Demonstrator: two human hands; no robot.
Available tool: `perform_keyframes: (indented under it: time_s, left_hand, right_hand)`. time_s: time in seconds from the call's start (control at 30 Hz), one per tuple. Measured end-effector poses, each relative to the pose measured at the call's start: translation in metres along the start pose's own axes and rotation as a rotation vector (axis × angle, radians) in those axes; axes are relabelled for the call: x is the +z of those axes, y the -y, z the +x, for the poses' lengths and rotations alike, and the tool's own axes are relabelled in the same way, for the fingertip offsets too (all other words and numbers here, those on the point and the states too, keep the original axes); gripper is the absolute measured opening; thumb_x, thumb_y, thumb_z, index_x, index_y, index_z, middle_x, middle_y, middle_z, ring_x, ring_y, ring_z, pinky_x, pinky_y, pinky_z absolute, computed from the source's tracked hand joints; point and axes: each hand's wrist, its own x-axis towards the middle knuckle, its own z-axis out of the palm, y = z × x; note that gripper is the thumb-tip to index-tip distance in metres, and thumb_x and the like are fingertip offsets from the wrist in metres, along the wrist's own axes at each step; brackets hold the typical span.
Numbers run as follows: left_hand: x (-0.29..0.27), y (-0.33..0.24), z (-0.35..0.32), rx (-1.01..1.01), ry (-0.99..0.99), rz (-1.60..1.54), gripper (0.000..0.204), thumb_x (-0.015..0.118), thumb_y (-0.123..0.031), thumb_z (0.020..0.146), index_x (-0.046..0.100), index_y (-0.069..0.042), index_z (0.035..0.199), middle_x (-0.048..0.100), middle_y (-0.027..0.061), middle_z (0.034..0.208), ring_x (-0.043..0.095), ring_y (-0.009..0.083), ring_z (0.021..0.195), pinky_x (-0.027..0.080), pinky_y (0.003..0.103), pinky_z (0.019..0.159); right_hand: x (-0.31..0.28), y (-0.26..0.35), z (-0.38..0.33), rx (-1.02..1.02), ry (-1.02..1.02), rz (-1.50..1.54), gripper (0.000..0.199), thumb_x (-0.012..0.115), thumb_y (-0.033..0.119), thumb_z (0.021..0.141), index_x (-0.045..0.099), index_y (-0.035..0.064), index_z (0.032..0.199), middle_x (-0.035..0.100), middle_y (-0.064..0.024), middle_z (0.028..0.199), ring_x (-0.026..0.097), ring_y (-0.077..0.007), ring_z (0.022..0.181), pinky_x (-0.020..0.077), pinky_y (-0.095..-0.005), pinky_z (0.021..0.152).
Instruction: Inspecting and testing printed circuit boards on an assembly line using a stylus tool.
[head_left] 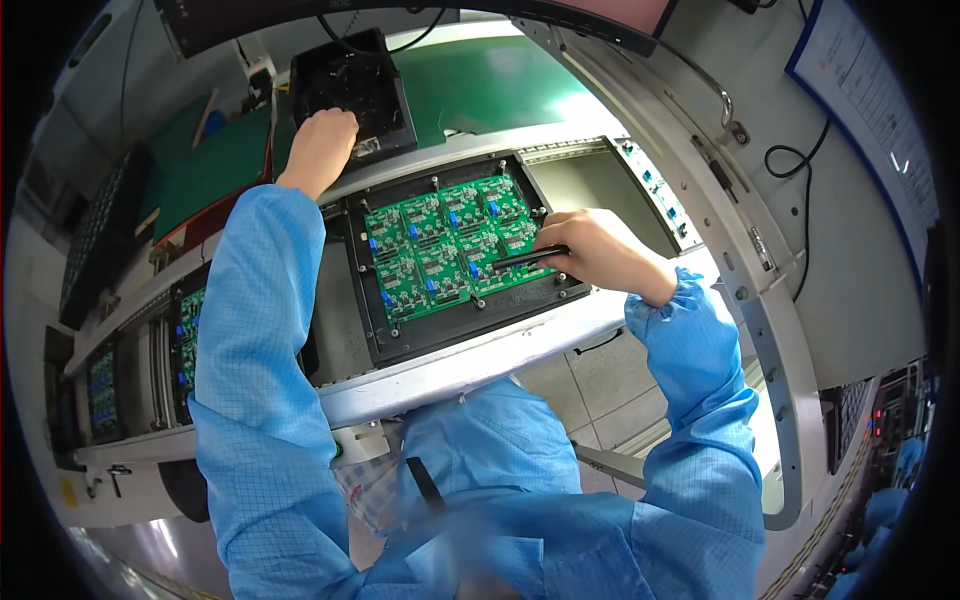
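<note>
My right hand (600, 248) grips a slim black pen-like tool (530, 258); its exact kind does not show. The tool's tip points left, over the lower right part of a green circuit board panel (440, 237). Repeated sections with small blue parts cover the panel, which sits in a black carrier frame (408, 347) with metal pins around it. Up at the left, my left hand (322, 150) is at the near left part of a black bin (398, 95). Its fingers are curled and closed, and whatever they may hold is hidden.
The carrier rests on a conveyor with a pale metal front rail (460, 362). A green mat (480, 85) lies behind it, below a monitor (420, 20). More boards (188, 340) stand along the line at left. A white machine frame (745, 300) rises at right.
</note>
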Motion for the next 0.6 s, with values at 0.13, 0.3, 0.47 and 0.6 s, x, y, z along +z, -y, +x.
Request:
perform_keyframes:
  time_s: [0.13, 0.3, 0.47, 0.6]
  left_hand:
    - [0.001, 0.002, -0.001, 0.011, -0.134, -0.04, 0.015, 0.058, -0.014, 0.091, 0.066, -0.002, 0.087, 0.065, 0.015, 0.089, 0.064, 0.033, 0.089, 0.053, 0.043, 0.08]
    - [-0.009, -0.007, -0.005, -0.048, -0.164, -0.124, 0.018, 0.057, -0.015, 0.091, 0.065, 0.0, 0.086, 0.065, 0.0168, 0.09, 0.064, 0.0338, 0.088, 0.054, 0.044, 0.078]
    - [-0.027, -0.024, -0.014, -0.094, -0.155, -0.296, 0.015, 0.06, -0.013, 0.09, 0.066, 0.0, 0.09, 0.065, 0.0157, 0.091, 0.064, 0.034, 0.089, 0.052, 0.044, 0.078]
    - [-0.043, -0.042, -0.023, -0.025, -0.131, -0.412, 0.015, 0.062, -0.012, 0.09, 0.069, -0.001, 0.095, 0.066, 0.0151, 0.094, 0.065, 0.0342, 0.09, 0.052, 0.042, 0.08]
  right_hand:
    - [0.008, -0.001, 0.004, -0.007, 0.016, 0.019, 0.018, 0.074, 0.011, 0.076, 0.071, 0.0034, 0.092, 0.067, -0.0137, 0.088, 0.065, -0.0347, 0.085, 0.0508, -0.0428, 0.077]
    - [0.015, -0.006, 0.002, 0.019, 0.019, -0.002, 0.018, 0.075, 0.011, 0.076, 0.072, 0.0035, 0.092, 0.068, -0.0129, 0.089, 0.066, -0.0344, 0.085, 0.0511, -0.0424, 0.076]
    - [0.022, -0.01, 0.002, 0.02, -0.002, 0.011, 0.018, 0.075, 0.012, 0.077, 0.071, 0.0036, 0.092, 0.068, -0.013, 0.089, 0.066, -0.0346, 0.084, 0.0511, -0.0423, 0.076]
    - [0.029, -0.012, 0.004, 0.001, -0.019, 0.041, 0.018, 0.074, 0.013, 0.077, 0.071, 0.0035, 0.092, 0.067, -0.0131, 0.087, 0.065, -0.0345, 0.084, 0.0511, -0.0423, 0.075]
